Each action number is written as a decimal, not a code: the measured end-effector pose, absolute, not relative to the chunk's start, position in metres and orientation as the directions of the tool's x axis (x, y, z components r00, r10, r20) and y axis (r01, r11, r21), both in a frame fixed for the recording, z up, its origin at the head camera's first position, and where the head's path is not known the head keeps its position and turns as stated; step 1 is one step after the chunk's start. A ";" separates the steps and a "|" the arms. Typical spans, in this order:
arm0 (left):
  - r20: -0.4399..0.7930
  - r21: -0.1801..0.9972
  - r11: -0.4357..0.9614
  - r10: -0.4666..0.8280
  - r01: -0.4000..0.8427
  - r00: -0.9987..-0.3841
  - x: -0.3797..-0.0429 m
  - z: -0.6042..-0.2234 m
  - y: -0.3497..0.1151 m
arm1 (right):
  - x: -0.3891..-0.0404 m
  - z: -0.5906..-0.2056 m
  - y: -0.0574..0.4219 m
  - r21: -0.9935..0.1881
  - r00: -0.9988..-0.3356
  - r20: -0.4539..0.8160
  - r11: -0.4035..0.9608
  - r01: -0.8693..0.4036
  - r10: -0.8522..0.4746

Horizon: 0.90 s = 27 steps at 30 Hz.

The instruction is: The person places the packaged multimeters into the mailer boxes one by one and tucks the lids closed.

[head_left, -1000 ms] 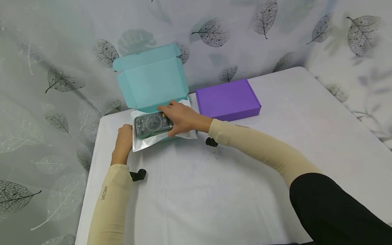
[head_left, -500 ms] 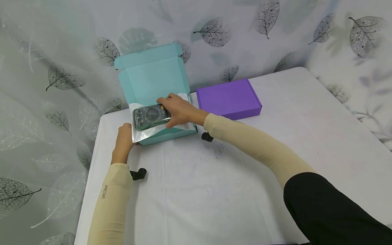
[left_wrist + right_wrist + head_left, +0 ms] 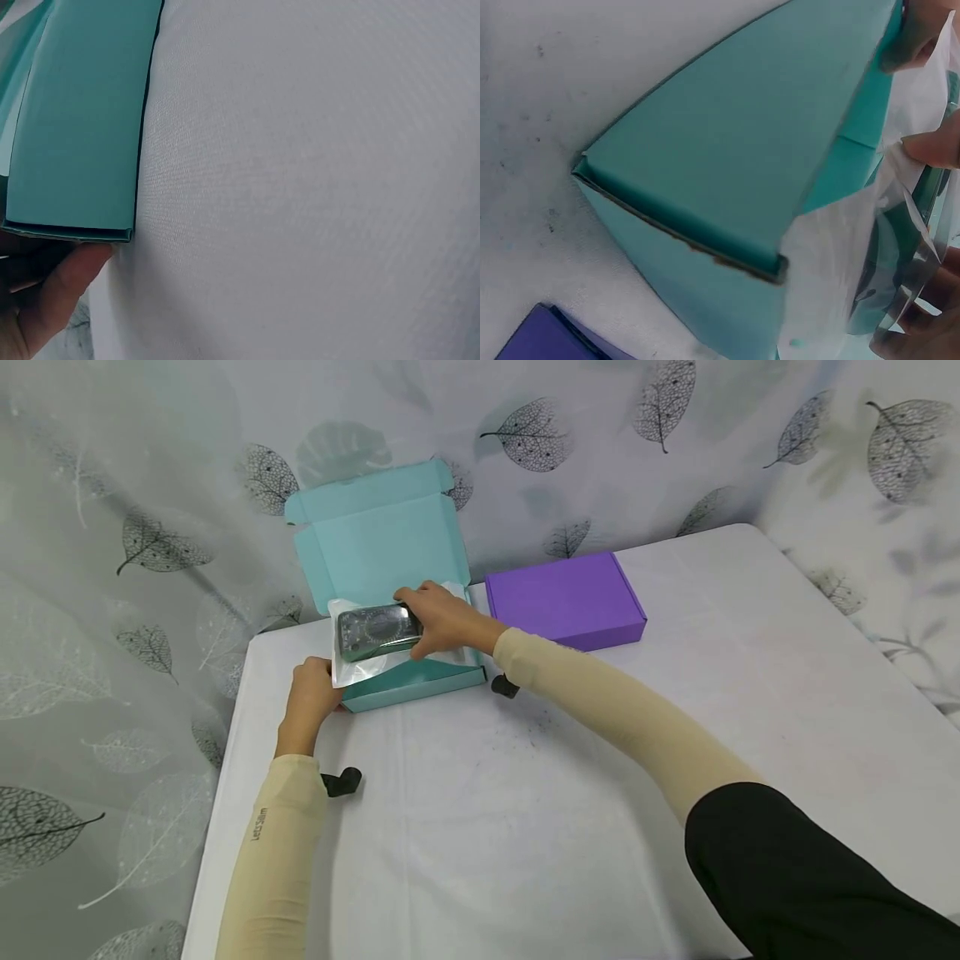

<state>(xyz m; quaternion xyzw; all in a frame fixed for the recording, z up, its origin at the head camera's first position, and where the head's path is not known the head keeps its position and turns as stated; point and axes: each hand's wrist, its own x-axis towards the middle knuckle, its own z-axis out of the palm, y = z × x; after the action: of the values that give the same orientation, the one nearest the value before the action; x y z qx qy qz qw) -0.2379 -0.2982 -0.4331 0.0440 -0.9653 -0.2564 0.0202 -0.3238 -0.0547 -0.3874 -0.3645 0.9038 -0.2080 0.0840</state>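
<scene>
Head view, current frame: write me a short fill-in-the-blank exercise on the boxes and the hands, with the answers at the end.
1. The lid of the teal box is ____, while the purple box is closed.
2. In the head view, the purple box lies to the ____ of the teal box.
3. The right hand grips a bagged meter, while the left hand touches the ____ box.

Missing words: open; right; teal.

Right hand (image 3: 444, 620) hides one end of green meter (image 3: 367, 647), markings on dial (image 3: 382, 625) too small to read; white pouch (image 3: 352, 675) partly masks inside of teal box (image 3: 416, 690); purple box (image 3: 544, 339) cropped in right wrist view
</scene>
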 end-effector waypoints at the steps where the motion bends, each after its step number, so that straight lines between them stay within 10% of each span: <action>1: 0.006 0.501 0.862 -0.095 -0.079 -0.995 -0.238 -0.433 -0.298 | -0.325 -0.388 -0.054 -0.440 -0.721 -0.013 0.652 -0.618 -0.692; 27: -0.089 0.577 0.805 -0.107 -0.139 -0.990 -0.237 -0.431 -0.303 | -0.332 -0.401 -0.047 -0.433 -0.700 -0.153 0.684 -0.587 -0.697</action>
<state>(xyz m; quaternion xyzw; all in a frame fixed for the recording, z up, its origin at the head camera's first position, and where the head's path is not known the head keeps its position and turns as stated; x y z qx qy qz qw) -0.2369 -0.3027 -0.4312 0.0648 -0.9497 -0.3053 -0.0260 -0.3322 -0.0467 -0.4014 -0.3548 0.9045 -0.1790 0.1546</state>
